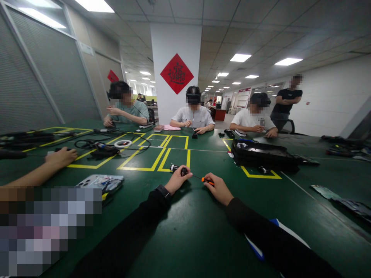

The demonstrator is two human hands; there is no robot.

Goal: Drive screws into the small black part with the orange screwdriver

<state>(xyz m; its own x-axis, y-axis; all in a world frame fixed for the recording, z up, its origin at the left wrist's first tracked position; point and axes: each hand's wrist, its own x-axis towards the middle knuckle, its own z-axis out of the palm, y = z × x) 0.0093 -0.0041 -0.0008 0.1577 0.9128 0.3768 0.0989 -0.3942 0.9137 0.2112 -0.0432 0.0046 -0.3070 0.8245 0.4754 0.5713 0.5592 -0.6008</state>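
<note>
My left hand [177,180] is closed around a small black cylindrical device [174,168] with a light band near its far end. My right hand [218,188] grips the orange and black handle of a screwdriver [208,181]. The screwdriver's thin shaft points left, and its tip meets the device at my left fingertips; the exact contact spot is too small to tell. Both hands are just above the green table [197,224], near yellow tape outlines.
An open black case [262,152] lies to the right, with a small black part [263,170] before it. Cables [100,148] and a grey tool box [101,182] are at left, near another person's arm [37,170]. Several people are across the table. A blue-white packet [290,231] is partly under my right sleeve.
</note>
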